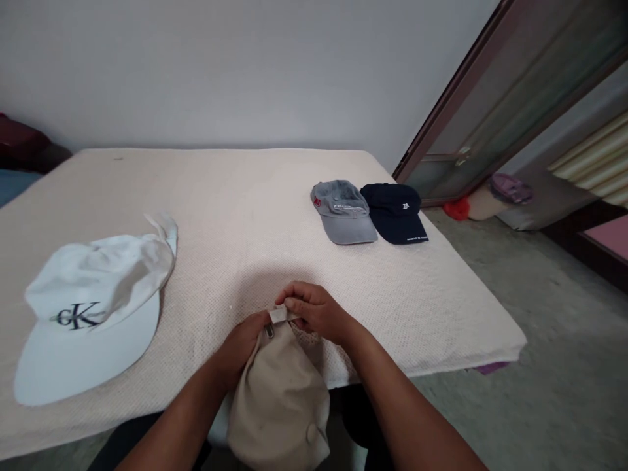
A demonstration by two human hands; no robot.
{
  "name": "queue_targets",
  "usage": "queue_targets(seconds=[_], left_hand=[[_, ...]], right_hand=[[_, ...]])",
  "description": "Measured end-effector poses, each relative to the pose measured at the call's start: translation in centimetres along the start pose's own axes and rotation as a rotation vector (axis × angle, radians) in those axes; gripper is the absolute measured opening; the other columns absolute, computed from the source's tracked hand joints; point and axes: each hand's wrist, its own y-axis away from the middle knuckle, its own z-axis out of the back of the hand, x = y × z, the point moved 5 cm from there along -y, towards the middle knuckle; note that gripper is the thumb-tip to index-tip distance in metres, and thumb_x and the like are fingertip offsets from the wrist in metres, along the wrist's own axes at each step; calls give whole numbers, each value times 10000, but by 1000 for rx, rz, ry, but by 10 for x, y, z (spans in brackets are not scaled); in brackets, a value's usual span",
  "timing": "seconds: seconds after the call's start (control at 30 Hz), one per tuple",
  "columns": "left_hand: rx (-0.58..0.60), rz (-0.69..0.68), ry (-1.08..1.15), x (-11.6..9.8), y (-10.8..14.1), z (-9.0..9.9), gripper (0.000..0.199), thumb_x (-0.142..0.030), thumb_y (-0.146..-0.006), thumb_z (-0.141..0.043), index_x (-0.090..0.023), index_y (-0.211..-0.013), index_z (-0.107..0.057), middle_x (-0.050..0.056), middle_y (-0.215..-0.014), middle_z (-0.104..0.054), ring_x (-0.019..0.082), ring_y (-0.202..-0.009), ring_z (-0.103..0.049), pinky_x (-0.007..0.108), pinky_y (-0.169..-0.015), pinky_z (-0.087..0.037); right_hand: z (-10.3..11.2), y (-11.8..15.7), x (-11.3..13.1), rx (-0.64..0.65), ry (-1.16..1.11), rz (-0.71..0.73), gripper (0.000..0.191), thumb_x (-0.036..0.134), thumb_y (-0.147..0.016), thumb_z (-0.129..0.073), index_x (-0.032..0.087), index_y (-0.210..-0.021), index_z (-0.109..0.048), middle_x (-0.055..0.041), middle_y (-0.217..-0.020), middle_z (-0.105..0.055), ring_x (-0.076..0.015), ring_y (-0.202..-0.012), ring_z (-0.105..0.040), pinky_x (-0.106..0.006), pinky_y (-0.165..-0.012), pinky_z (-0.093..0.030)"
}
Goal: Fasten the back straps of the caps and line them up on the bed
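Observation:
A beige cap (282,405) hangs at the near edge of the covered table, its back strap and a small metal buckle at the top. My left hand (244,343) grips the strap end beside the buckle. With fingers pinched, my right hand (314,311) holds the pale strap from the other side. To the left lies a large white cap (98,281) with black letters on its front. A grey cap (343,212) and a navy cap (396,212) sit side by side toward the right, their brims facing me.
The table (220,190) has a cream textured cover and meets a plain wall at the back. On the right are a door (471,111), a grey floor (515,314) and a purple item (510,188) on a pale bundle.

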Motion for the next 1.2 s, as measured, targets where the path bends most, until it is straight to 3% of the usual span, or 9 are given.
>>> queue_targets(seconds=[0.2,0.43,0.63,0.83,1.07,1.2], left_hand=[[-54,47,72,-5,-1,1,167,-280,-729,-579,-196,-671,-711,57,-730,-693,253,-748,-548,286,-653,-395],[-6,51,80,-7,-2,-3,264,-351,-775,-510,-199,-657,-690,60,-739,-674,252,-760,-540,296,-676,-402],[5,69,120,0,-5,-4,276,-380,-782,-524,-193,-676,-697,61,-755,-689,240,-761,-562,295,-697,-411],[50,32,193,0,-6,-6,276,-400,-801,-552,-185,-732,-712,57,-795,-702,211,-765,-577,283,-720,-418],[203,137,436,6,-2,-17,231,-369,-812,-587,-178,-840,-713,41,-765,-697,163,-677,-573,255,-657,-421],[186,144,445,4,-1,-17,264,-393,-815,-582,-172,-861,-720,56,-788,-713,167,-678,-591,265,-680,-437]], right_hand=[[5,-1,0,-56,-14,5,92,216,-777,-571,172,-856,-583,79,-523,-425,-41,-409,-339,-167,-386,-245],[5,1,-2,-24,-103,-7,97,211,-761,-580,181,-852,-570,104,-469,-383,-35,-362,-274,-170,-349,-210],[6,-2,-8,-22,0,-36,94,170,-739,-560,169,-829,-586,102,-453,-387,-32,-363,-301,-166,-361,-213],[6,-2,-6,-10,-19,-39,100,189,-732,-587,169,-829,-580,106,-455,-398,-31,-352,-301,-170,-348,-212],[6,-2,-6,50,43,-88,70,150,-740,-582,155,-810,-583,95,-462,-432,-29,-358,-326,-159,-351,-223],[5,-2,-6,76,-29,-88,80,202,-763,-592,161,-830,-574,89,-496,-450,-27,-361,-312,-162,-346,-223]])
